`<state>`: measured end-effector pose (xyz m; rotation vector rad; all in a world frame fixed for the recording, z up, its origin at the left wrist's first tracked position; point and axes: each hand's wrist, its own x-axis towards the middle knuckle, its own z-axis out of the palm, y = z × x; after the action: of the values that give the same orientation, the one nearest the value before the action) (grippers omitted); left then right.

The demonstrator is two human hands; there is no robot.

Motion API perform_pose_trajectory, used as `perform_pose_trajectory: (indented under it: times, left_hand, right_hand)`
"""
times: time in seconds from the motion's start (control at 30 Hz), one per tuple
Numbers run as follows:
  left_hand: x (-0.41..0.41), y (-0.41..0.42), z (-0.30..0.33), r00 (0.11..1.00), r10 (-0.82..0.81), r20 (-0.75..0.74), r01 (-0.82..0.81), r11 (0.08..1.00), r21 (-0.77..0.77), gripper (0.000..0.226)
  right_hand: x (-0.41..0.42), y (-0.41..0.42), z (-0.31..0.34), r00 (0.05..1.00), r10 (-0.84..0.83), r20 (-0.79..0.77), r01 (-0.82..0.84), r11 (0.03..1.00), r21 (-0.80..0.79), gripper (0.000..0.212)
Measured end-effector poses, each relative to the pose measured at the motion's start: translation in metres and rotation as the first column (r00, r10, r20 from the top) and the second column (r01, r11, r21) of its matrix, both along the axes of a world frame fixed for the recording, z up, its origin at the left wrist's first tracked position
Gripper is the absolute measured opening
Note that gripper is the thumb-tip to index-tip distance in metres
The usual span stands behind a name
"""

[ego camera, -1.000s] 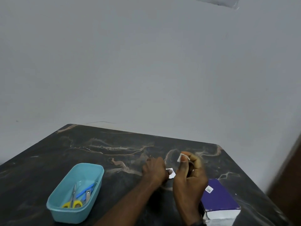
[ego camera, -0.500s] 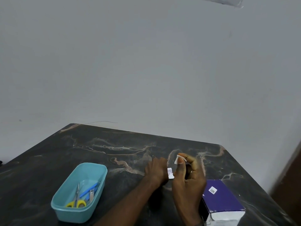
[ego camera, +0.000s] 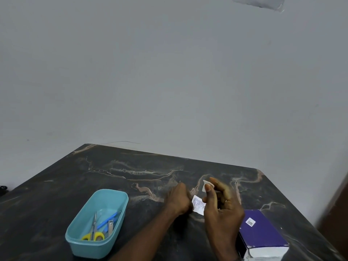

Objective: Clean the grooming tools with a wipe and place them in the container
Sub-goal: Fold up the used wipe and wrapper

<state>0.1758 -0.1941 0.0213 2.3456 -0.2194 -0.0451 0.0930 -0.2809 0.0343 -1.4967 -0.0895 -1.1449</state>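
Note:
A light blue plastic container (ego camera: 105, 196) stands on the dark marbled table (ego camera: 131, 166) at the left. Inside lie yellow-handled scissors (ego camera: 93, 235), a nail clipper (ego camera: 110, 225) and a blue-handled tool (ego camera: 108, 220). My left hand (ego camera: 178, 197) is curled and holds the edge of a small white printed sachet (ego camera: 198, 205). My right hand (ego camera: 220, 206) pinches a small white folded wipe (ego camera: 207, 185) between thumb and forefinger, just above the sachet. The two hands are close together at the table's middle.
A purple and white box (ego camera: 261, 233) lies on the table right of my right hand, near the table's right edge. A grey wall rises behind the table. A brown surface shows at the far right.
The wipe has come clear of the sachet and my right hand has lifted it slightly. The sachet shows more in my left hand. The view shifted a little.

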Motion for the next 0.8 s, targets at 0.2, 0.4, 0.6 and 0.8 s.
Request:
perform_pose_trajectory:
  times: [0.2,0.4,0.6,0.8]
  left_hand:
    - [-0.015,0.02,-0.001,0.999,0.05,0.02,-0.038,0.923,-0.383,0.005]
    - [-0.037,0.041,-0.001,0.994,0.032,-0.102,-0.098,0.656,-0.749,0.008]
    - [-0.042,0.05,-0.001,0.997,-0.034,-0.07,-0.032,0.639,-0.768,0.016]
    - [-0.049,0.054,0.002,0.99,-0.119,-0.069,0.024,0.642,-0.767,0.017]
  right_hand:
    - [0.006,-0.005,-0.007,0.988,0.024,-0.156,-0.039,0.995,-0.094,0.038]
    - [0.006,-0.004,-0.011,0.919,0.067,-0.388,-0.15,0.971,-0.188,0.027]
    - [0.007,0.001,-0.013,0.883,0.033,-0.468,-0.133,0.974,-0.183,0.014]
    - [0.004,0.006,-0.014,0.852,0.042,-0.521,-0.163,0.968,-0.19,0.023]
